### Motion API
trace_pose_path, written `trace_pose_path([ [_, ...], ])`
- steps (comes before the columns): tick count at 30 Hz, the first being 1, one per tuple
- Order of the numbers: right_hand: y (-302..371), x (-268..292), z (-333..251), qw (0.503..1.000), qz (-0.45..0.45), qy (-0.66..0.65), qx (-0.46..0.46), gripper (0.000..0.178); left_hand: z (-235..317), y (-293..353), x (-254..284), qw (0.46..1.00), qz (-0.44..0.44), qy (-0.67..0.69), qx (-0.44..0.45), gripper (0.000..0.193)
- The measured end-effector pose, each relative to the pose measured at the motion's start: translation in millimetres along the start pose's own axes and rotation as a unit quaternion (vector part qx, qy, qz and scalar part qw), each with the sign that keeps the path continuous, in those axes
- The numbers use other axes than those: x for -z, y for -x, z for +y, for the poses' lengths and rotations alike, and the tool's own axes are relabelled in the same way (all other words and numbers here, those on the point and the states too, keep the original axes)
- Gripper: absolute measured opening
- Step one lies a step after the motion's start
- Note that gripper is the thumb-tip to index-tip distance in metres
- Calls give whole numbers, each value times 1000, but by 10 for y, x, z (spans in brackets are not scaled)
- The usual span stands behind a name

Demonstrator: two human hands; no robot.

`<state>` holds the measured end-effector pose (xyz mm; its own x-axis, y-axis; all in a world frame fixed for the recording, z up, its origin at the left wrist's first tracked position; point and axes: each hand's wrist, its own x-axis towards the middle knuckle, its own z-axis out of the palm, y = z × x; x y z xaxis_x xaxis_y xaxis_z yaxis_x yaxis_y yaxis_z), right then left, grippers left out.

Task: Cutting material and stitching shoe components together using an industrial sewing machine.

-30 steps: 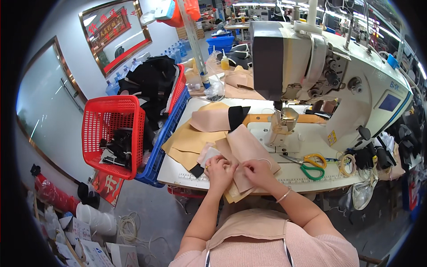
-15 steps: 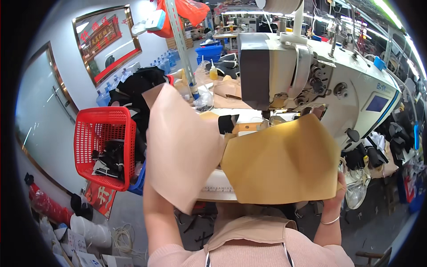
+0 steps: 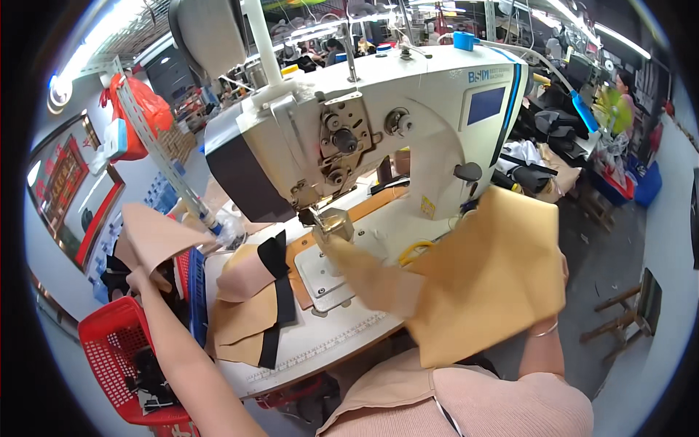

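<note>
My left hand [image 3: 143,281] reaches out over the far left side, its fingers closed on a pale pink flat panel [image 3: 160,239] that is folded and tilted. My right hand [image 3: 562,268], mostly hidden behind a yellow-tan panel [image 3: 502,284], grips that panel by its right edge and holds it up at the right of the sewing machine [image 3: 444,109]. A narrower tan flap [image 3: 368,273], smeared by motion, stretches between the needle area and this panel. Pink and tan pieces with black edging [image 3: 247,320] lie on the machine bed, left of the needle.
Below my left arm stands a red basket [image 3: 109,331] with black items inside. A blue crate [image 3: 197,291] is beside the table. Yellow-handled scissors [image 3: 415,253] rest on the machine bed [image 3: 342,339]. A wooden stool [image 3: 630,313] stands at the right, and a metal post [image 3: 156,138] rises at the left.
The view has swung to the right. My left hand has carried the pink panel away from the machine to the far left; my right hand still holds the yellow-tan panel up. Edged pieces on the bed now show.
</note>
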<state>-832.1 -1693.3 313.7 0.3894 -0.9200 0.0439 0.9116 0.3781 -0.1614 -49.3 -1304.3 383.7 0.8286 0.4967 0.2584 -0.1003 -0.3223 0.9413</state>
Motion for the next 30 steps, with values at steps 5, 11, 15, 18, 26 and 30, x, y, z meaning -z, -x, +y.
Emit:
trace_pose_path([
  [5,365,-247,397,964,-166,192,-82,39,374,970,-414,984,-3,-43,-172,60],
  [11,6,-349,2094,874,-115,426,-203,35,313,3948,328,748,-555,313,-186,54],
  [15,-239,-254,2720,696,-376,600,-119,26,-61,5071,957,803,-545,223,-95,71],
  [18,-388,-53,2616,760,-355,532,-114,27,-238,4811,938,786,-558,240,111,61],
  [26,-1980,561,1661,433,-250,826,260,20,-414,4220,595,649,-709,225,161,48],
  [30,-2031,751,952,360,-165,888,233,22,-424,4282,204,716,-685,99,93,39],
])
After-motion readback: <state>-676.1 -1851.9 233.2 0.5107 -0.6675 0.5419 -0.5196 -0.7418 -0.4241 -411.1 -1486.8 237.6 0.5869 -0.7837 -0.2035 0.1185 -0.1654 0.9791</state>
